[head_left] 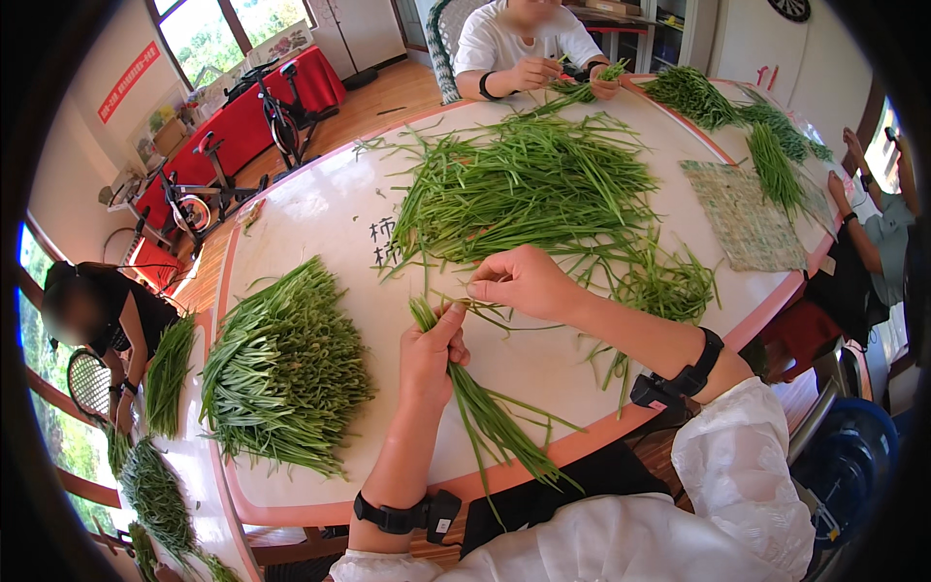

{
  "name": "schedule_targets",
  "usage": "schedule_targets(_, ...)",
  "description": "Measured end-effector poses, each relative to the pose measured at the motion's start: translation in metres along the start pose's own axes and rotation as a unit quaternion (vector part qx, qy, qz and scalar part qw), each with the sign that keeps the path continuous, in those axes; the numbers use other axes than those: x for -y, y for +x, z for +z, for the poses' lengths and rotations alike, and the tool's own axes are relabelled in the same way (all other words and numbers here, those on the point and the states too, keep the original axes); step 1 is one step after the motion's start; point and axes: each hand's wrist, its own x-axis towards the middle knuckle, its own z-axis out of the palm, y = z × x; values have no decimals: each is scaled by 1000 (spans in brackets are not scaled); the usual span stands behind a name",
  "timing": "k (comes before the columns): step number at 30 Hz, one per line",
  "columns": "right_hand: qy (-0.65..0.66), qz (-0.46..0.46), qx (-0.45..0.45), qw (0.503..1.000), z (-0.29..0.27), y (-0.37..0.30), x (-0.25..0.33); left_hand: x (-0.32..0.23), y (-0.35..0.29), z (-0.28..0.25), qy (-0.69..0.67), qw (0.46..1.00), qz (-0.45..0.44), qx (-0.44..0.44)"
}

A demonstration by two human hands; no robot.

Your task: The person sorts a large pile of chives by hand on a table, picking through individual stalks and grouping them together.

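the wide white tabletop [281, 247] with a pink rim fills most of the view. the largest thing on it is a loose heap [524, 184] of long green stalks, beyond the two hands. left of the hands sits a packed pile [281, 378] of the same greens, cut ends facing the person. a greenish mat [742, 223] lies to the right, and a smaller scatter [669, 281] of stalks rests between it and the right forearm. the left grip [432, 354] is closed around a bunch [495, 427] near its upper end; the bunch slants down and right, its tips reaching over the near rim. the right grip [529, 281] is just beside the bunch's top, thumb and fingers drawn together; whether they pinch a strand, i cannot tell.
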Motion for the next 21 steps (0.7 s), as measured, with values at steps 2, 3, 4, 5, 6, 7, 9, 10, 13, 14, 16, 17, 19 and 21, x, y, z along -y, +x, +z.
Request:
schedule_targets(2,14,-11,-4,1000,-5,-3,-3,0,-1,1,-1,1000,3,3)
schedule_targets(3,21,-16,-6,1000,-9,-6,-3,0,0,1,-5,1000,4,3)
schedule_targets(4,30,-14,-17,999,-14,-10,-2,0,0,1,-8,1000,5,3)
schedule_targets(5,39,-13,-25,999,-19,-16,3,0,1,-1,-11,1000,7,-1)
schedule_targets(6,48,-12,-34,998,-26,-24,8,0,0,-1,-15,1000,7,-4)
schedule_targets(7,50,-12,-33,998,-35,-32,11,-1,0,-1,-20,1000,6,-7)
schedule_targets(9,53,-12,-34,998,-56,-52,15,-1,1,-1,-30,1000,2,-2)
schedule_targets(10,30,-1,-52,998,-66,-61,17,-1,2,-2,-36,999,0,2)
schedule_targets(13,4,30,-103,994,-93,-90,20,0,0,-4,-44,999,0,-5)
schedule_targets(14,-28,57,-109,992,-107,-101,20,1,0,-2,-45,999,0,-4)
schedule_targets(16,-92,110,-118,983,-127,-116,19,0,0,-2,-48,999,2,-3)
schedule_targets(17,-196,125,-139,962,-131,-119,18,0,1,-2,-47,999,3,-2)
schedule_targets(19,-398,152,-176,888,-134,-124,15,1,1,-1,-47,999,1,-8)
schedule_targets(21,-466,8,-227,855,-130,-121,-8,-1,0,2,-44,999,4,-3)
